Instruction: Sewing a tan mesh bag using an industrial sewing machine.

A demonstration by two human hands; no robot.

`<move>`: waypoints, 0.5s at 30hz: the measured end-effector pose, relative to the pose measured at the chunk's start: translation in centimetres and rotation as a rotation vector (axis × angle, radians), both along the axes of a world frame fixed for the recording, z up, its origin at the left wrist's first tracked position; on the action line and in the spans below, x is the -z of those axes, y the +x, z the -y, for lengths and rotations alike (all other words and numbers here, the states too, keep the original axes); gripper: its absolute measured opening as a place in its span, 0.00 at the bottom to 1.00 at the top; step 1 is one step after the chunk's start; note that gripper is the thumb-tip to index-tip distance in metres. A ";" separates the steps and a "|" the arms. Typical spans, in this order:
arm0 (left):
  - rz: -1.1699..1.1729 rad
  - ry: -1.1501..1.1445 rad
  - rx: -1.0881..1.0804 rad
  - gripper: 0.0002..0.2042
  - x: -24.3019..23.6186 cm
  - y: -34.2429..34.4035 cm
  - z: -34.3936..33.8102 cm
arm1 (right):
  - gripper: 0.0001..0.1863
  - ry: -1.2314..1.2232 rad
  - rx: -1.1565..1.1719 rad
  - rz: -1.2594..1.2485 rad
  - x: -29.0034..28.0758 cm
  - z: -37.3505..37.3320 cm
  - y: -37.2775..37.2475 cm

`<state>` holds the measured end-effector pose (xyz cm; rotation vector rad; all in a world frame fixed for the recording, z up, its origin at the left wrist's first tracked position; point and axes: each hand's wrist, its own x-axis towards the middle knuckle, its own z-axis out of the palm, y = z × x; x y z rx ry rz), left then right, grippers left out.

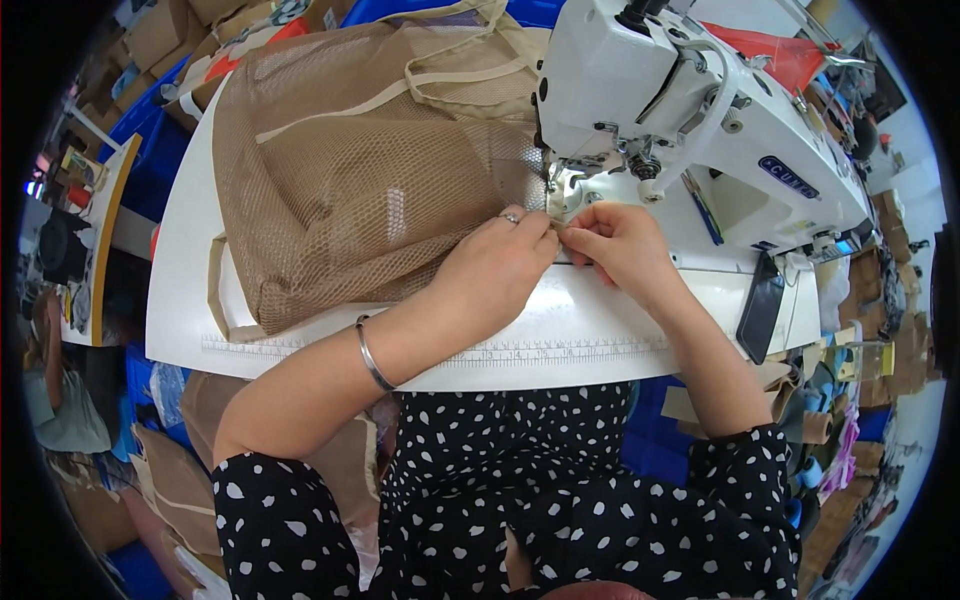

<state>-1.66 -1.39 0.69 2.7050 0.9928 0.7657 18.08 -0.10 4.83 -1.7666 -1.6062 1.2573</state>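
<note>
A brown mesh bag (380, 190) with beige straps (450, 75) lies spread over the left part of the white sewing table (600, 330). Its right edge reaches under the needle area of a white sewing machine (690, 100). My left hand (505, 258), with a ring and a bracelet, is closed on the bag's edge just in front of the presser foot. Close beside it, my right hand (622, 245) pinches what looks like the beige trim at the same corner. The fingertips almost meet, and the exact bit of cloth between them is mostly hidden.
A ruler strip (500, 354) runs along the table's front edge. Slim tweezers or snips (703, 208) lie by the machine base, and a dark phone (762, 308) rests at the right. Blue bins, cartons and thread spools surround the table; another person sits at far left.
</note>
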 end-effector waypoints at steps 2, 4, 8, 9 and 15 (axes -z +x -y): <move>-0.021 -0.027 -0.022 0.16 0.0 0.2 0.0 | 0.08 0.005 0.007 -0.001 0.1 -0.1 0.1; -0.018 -0.021 -0.026 0.16 0.0 0.1 0.0 | 0.09 0.009 0.008 -0.008 0.2 -0.2 0.1; -0.004 -0.034 -0.041 0.15 -0.2 0.0 0.2 | 0.08 -0.049 -0.011 -0.112 0.2 -0.6 0.5; -0.005 -0.035 -0.039 0.15 -0.2 0.0 0.2 | 0.08 -0.086 -0.001 -0.181 0.1 -0.6 0.6; 0.024 -0.040 -0.042 0.15 -0.1 0.1 0.1 | 0.09 -0.102 -0.011 -0.225 0.1 -0.3 0.9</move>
